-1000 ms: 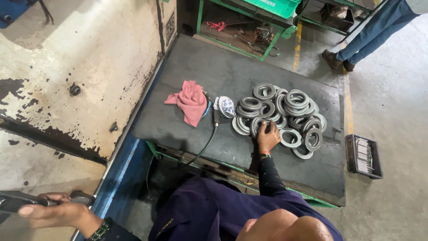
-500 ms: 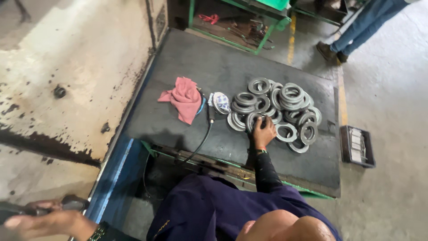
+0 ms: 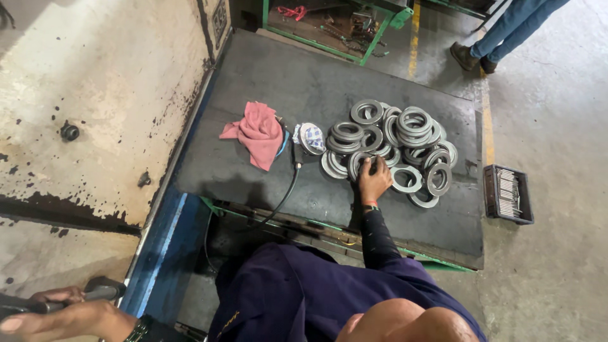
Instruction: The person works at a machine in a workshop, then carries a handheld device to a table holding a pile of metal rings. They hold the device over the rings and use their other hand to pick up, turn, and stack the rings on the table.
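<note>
Dull grey metal rings [image 3: 386, 145], matt blk tabletop [image 3: 272, 76], soft pink cloth [image 3: 258, 132]

The right hand [image 3: 373, 179] is resting on the pile of grey metal rings [image 3: 392, 142]; the left hand [image 3: 60, 313] is gripping a dark handle [image 3: 63, 301] at near left.

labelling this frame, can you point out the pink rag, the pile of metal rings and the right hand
pink rag [image 3: 258, 132], head view, middle of the crumpled cloth
pile of metal rings [image 3: 415, 123], head view, top ring of the stack
right hand [image 3: 373, 180], head view, back of the hand, on the rings
</note>
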{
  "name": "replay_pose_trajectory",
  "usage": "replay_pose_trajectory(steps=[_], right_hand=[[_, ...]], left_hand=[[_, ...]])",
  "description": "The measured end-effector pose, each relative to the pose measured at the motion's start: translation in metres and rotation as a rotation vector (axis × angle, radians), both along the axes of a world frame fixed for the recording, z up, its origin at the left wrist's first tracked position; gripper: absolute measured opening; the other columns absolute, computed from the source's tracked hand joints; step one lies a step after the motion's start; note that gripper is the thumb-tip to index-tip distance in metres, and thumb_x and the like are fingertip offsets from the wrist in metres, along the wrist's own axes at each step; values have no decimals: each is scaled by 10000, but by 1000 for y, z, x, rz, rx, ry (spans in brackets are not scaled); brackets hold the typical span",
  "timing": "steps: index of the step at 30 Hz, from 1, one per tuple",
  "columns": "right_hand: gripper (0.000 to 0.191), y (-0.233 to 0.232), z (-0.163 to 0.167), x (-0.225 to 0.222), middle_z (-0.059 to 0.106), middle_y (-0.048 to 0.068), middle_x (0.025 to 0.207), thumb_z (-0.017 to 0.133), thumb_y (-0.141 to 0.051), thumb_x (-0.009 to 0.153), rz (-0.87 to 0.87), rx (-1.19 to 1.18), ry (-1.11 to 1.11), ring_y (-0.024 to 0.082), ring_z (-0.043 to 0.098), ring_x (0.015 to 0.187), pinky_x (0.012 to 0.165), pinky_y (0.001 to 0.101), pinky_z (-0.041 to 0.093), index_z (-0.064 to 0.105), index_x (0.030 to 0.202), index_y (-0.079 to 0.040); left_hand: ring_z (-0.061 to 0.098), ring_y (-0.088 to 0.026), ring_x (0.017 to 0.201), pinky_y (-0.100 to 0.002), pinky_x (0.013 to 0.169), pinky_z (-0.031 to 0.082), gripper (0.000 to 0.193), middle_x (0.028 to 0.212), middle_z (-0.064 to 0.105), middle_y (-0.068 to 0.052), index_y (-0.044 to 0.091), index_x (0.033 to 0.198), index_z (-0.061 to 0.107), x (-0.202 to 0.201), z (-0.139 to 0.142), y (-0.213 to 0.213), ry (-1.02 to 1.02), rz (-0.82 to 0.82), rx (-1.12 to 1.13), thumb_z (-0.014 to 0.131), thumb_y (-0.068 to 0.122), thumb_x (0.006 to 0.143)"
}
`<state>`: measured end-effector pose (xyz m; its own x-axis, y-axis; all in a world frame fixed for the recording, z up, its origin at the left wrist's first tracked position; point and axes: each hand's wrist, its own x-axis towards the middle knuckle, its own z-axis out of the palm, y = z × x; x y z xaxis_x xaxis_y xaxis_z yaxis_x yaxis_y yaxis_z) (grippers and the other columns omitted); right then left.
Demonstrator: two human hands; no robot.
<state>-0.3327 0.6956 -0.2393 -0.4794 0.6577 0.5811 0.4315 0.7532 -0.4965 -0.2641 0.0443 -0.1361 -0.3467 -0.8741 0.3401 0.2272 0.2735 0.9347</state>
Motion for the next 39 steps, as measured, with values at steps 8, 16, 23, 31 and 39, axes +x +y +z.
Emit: replay_pose_trajectory(steps=[8, 16, 23, 31, 39], right_hand=[[458, 0, 4, 1, 695, 91, 1317, 642, -449, 991, 12, 12, -8, 312, 602, 1243, 1057, 488, 378, 704, 1280, -99], [447, -5, 5, 1, 700, 109, 1306, 653, -435, 999, 19, 33, 15, 325, 607, 1240, 1056, 504, 376, 703, 1279, -91], [437, -9, 6, 2, 703, 115, 1297, 665, -425, 1001, 27, 9, 20, 342, 604, 1216, 1046, 505, 380, 706, 1277, -89], [446, -11, 11, 0, 698, 122, 1309, 664, -434, 1004, 25, -3, 5, 340, 597, 1233, 1050, 518, 363, 710, 1284, -91], [460, -11, 14, 2, 695, 125, 1319, 667, -458, 1001, 20, -2, 4, 345, 593, 1238, 1041, 519, 366, 719, 1280, -97]], left_hand=[[351, -145, 539, -276, 489, 305, 743, 699, 431, -46, -10, 879, 464, -6, 10, 0, 101, -18, 73, 362, 696, 1089], [407, -153, 521, -282, 469, 325, 840, 649, 433, -63, -129, 1064, 491, -10, 18, -3, 117, -54, 56, 398, 704, 1124], [412, -141, 543, -284, 465, 298, 795, 655, 427, -41, -97, 1162, 584, -12, 25, -1, 173, -82, 109, 437, 680, 1077], [404, -153, 528, -294, 479, 318, 777, 624, 418, -47, -63, 994, 574, -12, 39, 5, 169, -105, 120, 433, 696, 1071], [429, -163, 525, -290, 490, 340, 734, 605, 431, -53, 28, 810, 485, -13, 38, 4, 161, -82, 106, 440, 714, 1067]])
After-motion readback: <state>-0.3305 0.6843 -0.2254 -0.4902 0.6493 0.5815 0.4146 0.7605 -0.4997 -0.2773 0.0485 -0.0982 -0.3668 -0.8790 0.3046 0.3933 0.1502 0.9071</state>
